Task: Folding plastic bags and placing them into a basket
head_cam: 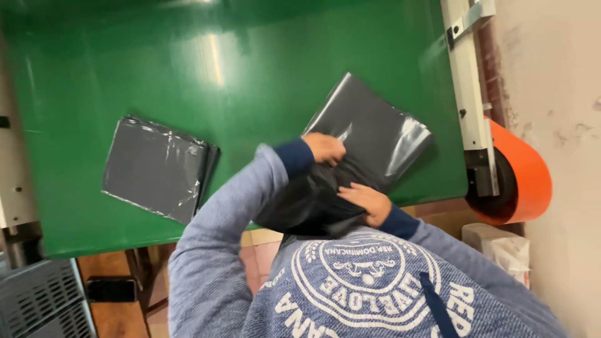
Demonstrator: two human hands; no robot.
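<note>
While the head camera looks down at a green surface (125,62), 2 bare hands work a dark grey plastic mailer bag (375,128) at its near edge. The left hand (324,148) has its grip closed on the bag's crumpled open end; the right hand (369,203) presses flat against the bunched black plastic below it, fingers together, though whether they pinch the film cannot be told. From both hands the bag stretches away up and to the right, its long axis running diagonally across the surface. The left hand sits nearer its flat part. A second flat grey bag (156,168) lies well apart to the left (untouched). The bag's mouth and any contents are hidden by folds. An orange roller (529,172) stands at the right edge.
</note>
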